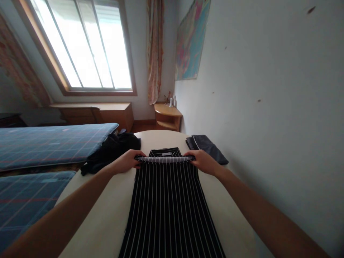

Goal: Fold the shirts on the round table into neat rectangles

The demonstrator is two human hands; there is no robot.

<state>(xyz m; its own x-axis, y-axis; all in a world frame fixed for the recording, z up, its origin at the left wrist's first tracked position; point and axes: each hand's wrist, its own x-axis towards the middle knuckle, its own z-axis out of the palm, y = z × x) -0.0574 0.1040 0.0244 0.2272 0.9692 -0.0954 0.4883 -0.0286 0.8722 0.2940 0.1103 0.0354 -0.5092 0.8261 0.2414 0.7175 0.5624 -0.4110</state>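
Observation:
A black shirt with thin white stripes (172,208) lies lengthwise on a pale round table (107,211), its collar (164,153) at the far end. My left hand (127,161) grips the left end of a folded edge just below the collar. On the right end of that same edge, my right hand (202,160) is closed. Between the two hands the edge runs nearly straight across, showing a lighter grey underside. The fingertips are partly hidden by the cloth.
Dark crumpled clothing (113,148) lies at the table's left edge, beside blue plaid mattresses (53,145). A folded dark garment (206,147) rests at the far right, close to the white wall (268,125). Beyond the table stands a small corner shelf (168,111).

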